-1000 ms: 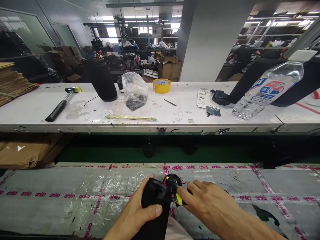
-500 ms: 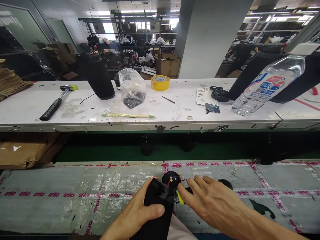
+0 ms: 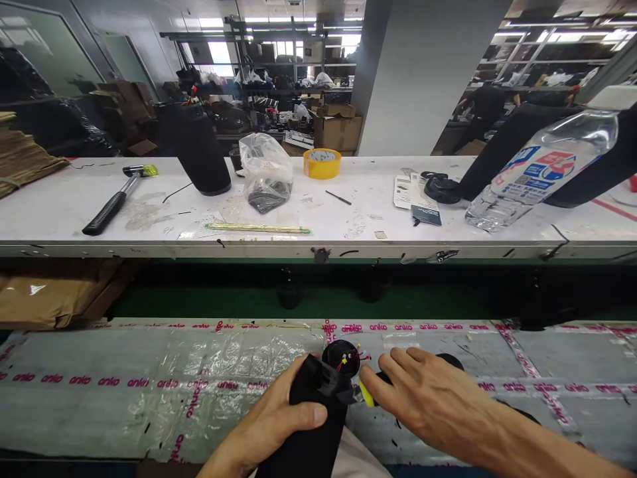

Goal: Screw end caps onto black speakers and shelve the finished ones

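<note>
Black casing point(image 3: 311, 445), one: tilted, lower middle, above the worktop point(image 3: 124, 411) banded with pink-lettered tape; dark flap at its upper end. Left hand point(image 3: 279, 421): thumb pressed flat on the casing's near face, other fingers wrapped round its side, mostly hidden. Right hand point(image 3: 428, 392): fingers curled closed about a yellow-and-black tool point(image 3: 367, 394), its yellow part just beside the casing's upper end. Round black part point(image 3: 334, 352), with red wires: just beyond the casing. Farther off, on a white shelf point(image 3: 368, 186): hammer point(image 3: 109, 208), clear plastic bag point(image 3: 266, 166), yellow tape roll point(image 3: 321, 171), water bottle point(image 3: 542, 166).
</note>
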Demonstrator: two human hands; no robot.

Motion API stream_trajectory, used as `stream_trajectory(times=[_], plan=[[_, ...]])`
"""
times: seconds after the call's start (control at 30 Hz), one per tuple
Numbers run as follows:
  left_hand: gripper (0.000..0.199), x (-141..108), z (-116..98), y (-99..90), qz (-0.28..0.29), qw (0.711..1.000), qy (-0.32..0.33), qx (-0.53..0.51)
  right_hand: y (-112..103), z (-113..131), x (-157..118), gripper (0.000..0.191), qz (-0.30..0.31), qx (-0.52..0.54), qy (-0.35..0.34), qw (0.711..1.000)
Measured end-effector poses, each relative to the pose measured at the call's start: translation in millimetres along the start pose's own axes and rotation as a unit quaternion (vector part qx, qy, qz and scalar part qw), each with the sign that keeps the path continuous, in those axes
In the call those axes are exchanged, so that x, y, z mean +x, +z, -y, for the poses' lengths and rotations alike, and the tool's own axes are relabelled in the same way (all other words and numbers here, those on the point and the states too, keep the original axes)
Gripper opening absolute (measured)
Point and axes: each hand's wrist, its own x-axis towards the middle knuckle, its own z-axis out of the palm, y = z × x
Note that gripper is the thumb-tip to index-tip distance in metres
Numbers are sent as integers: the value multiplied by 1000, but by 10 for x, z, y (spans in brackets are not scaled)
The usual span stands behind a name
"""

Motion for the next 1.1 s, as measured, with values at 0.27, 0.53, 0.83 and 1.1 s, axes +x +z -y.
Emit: stream_trajectory(times=[0.27, 0.53, 0.83, 1.1], plan=[[67, 6, 41, -15, 4, 1000, -24, -11, 58, 41, 38, 36, 2, 5, -3, 1000], [63, 9, 36, -12, 2, 1000, -14, -8, 45, 1, 36, 37, 3, 5, -13, 1000], [67, 39, 7, 1, 18, 1000, -9, -12, 70, -71, -1, 31, -5, 11, -44, 999], [73, 63, -23, 10, 31, 1000, 5, -3, 42, -111, 3, 16, -9, 29, -42, 999]])
